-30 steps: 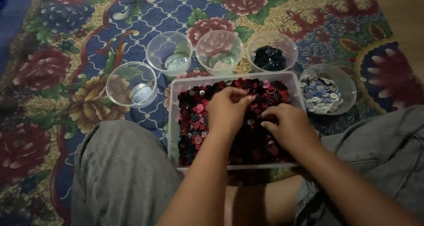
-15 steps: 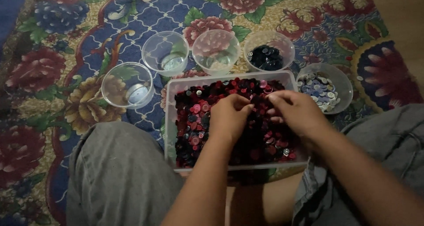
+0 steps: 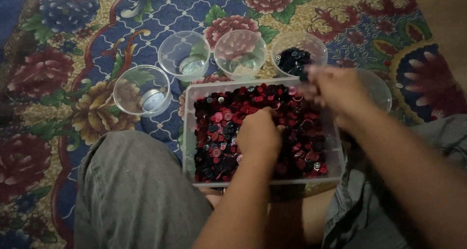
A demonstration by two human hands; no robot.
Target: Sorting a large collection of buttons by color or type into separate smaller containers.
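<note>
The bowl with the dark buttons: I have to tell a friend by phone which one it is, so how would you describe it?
Start at the clear rectangular tub of red and black buttons on the flowered rug. Round clear bowls curve behind it. The bowl with the dark buttons sits just past the tub's far right corner, beside the raised right hand; the neighbouring bowls to its left hold none.

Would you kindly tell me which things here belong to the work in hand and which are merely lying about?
In use:
- clear tray of red and dark buttons
- left hand in the buttons
- right hand, blurred, near the bowl of dark buttons

Lying about:
- three clear bowls without buttons
- floral rug
</note>
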